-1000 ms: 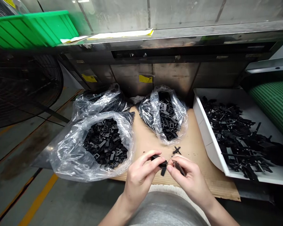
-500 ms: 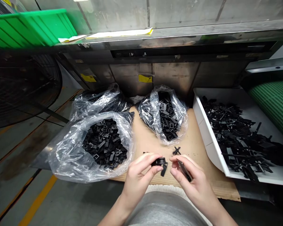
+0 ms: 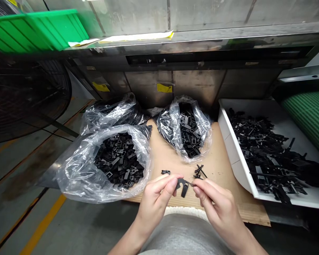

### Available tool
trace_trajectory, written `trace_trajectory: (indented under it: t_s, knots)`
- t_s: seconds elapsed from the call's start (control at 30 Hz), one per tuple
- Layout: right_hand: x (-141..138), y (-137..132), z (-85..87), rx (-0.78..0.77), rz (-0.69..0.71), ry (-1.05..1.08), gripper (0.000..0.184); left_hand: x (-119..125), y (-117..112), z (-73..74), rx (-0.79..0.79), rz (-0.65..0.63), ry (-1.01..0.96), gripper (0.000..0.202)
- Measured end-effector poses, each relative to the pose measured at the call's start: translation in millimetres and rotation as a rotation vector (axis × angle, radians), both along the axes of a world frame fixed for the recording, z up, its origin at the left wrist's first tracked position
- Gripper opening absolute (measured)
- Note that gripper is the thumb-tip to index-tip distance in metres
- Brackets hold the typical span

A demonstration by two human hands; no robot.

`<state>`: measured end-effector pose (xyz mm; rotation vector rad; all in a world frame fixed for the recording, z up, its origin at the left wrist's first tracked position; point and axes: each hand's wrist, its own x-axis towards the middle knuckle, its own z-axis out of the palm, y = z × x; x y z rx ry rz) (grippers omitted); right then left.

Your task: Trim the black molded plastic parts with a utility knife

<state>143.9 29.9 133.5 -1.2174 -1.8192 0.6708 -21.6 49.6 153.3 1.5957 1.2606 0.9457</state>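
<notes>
My left hand [image 3: 156, 198] pinches a small black plastic part [image 3: 183, 186] between thumb and fingers, just above the near edge of a brown cardboard sheet [image 3: 223, 198]. My right hand [image 3: 218, 205] meets it from the right, fingertips closed on the same part's right end. Whether the right hand also holds a thin tool is hidden. A loose black piece [image 3: 165, 172] and a small black sprue [image 3: 199, 171] lie on the cardboard just beyond my fingers.
Three clear plastic bags of black parts stand on the cardboard: a large one [image 3: 117, 161] at left, one behind it [image 3: 111, 111], one in the middle [image 3: 187, 129]. A white tray [image 3: 235, 156] of black sprues sits right. A green bin [image 3: 37, 30] rests on the metal shelf.
The right hand moved back in to the part after drawing slightly away. The thin dark piece seen in my right hand earlier is no longer visible. A small piece now shows on the cardboard.
</notes>
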Motion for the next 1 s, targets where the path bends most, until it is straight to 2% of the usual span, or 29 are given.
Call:
trace_trajectory:
  t_s: [0.27, 0.5, 0.63, 0.8, 0.87, 1.0]
  knots:
    - [-4.2, -3.4, -1.1, 0.003, 0.023, 0.032, 0.015, -0.3, 0.0, 2.0, 0.071, -0.031, 0.029, 0.025]
    - [-3.3, -0.3, 4.9, -0.155, 0.049, 0.059, 0.019, -1.8, -1.5, 2.4, 0.072, -0.044, 0.007, 0.024]
    - [0.5, 5.4, 11.6, -0.298, 0.151, 0.036, 0.022, -1.4, -0.4, 1.6, 0.064, -0.063, -0.007, 0.024]
    - [0.0, 4.8, 14.8, -0.334, 0.423, -0.128, 0.021, -1.2, 0.7, 0.9, -0.007, 0.012, -0.062, 0.024]
    - [-0.2, 3.6, 13.2, -0.347, 0.378, -0.064, 0.02, -1.5, 0.9, 1.3, -0.018, 0.029, -0.069, 0.025]
    - [1.5, 4.0, 10.0, -0.377, 0.141, 0.114, 0.016, -1.8, 1.4, -0.8, -0.01, 0.042, -0.06, 0.027]
